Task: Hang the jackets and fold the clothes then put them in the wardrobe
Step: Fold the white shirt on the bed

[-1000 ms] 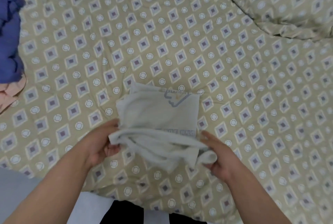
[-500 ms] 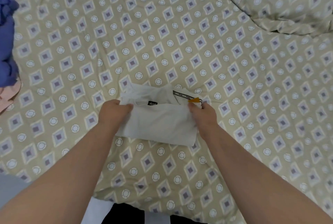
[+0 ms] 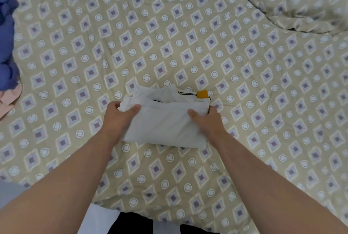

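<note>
A white garment (image 3: 165,120), folded into a small rectangle, lies on the patterned bedspread (image 3: 169,36) in front of me. A yellow tag (image 3: 202,94) on a black cord sticks out at its far right corner. My left hand (image 3: 120,116) grips the bundle's left edge, thumb on top and fingers tucked under. On the right edge my right hand (image 3: 206,121) holds it the same way. Both forearms reach in from the bottom of the view.
A heap of blue clothing (image 3: 7,32) sits at the left edge with a pink piece (image 3: 9,100) beneath it. A pillow (image 3: 301,0) in the same pattern lies at the top right. The bed's near edge (image 3: 131,213) runs just below my arms.
The near half of the white garment was folded away from me over the far half. Both hands then shifted to the sides of the smaller bundle and took hold of it.
</note>
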A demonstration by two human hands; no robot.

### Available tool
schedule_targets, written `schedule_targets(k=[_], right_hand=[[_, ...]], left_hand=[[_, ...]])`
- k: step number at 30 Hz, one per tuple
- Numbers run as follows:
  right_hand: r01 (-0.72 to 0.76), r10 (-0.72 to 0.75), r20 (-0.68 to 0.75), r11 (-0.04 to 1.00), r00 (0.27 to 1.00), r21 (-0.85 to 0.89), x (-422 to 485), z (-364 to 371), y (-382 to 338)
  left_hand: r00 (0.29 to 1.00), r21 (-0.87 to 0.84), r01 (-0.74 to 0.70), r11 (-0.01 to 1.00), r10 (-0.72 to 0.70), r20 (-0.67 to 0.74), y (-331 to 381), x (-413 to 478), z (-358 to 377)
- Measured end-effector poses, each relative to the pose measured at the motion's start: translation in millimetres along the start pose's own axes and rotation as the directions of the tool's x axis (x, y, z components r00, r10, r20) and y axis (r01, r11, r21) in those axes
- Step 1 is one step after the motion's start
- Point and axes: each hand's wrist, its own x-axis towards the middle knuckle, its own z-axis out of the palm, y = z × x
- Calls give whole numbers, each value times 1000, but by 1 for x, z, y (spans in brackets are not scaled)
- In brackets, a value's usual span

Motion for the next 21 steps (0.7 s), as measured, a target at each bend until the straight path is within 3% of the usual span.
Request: schedule_targets(k=[3, 6, 14, 18, 21], right_hand=[[-127, 96, 175, 976, 980, 175, -5, -5, -6], [-136, 91, 180, 958, 979, 254, -15, -12, -24], [113, -158, 106, 934, 982, 339, -91, -28, -122], [228, -280, 105, 909, 954, 349, -149, -34, -198], [289, -357, 108, 870, 928, 400, -201, -38, -261]], left_hand=[[952, -87, 240, 967, -216, 217, 6, 0, -8], [875, -109, 359, 927, -294, 386, 23, -10, -19], [935, -408, 154, 900, 1, 355, 103, -67, -84], [931, -469, 14, 883, 159, 328, 156, -109, -144], [932, -494, -141, 858, 283, 227, 199, -146, -195]])
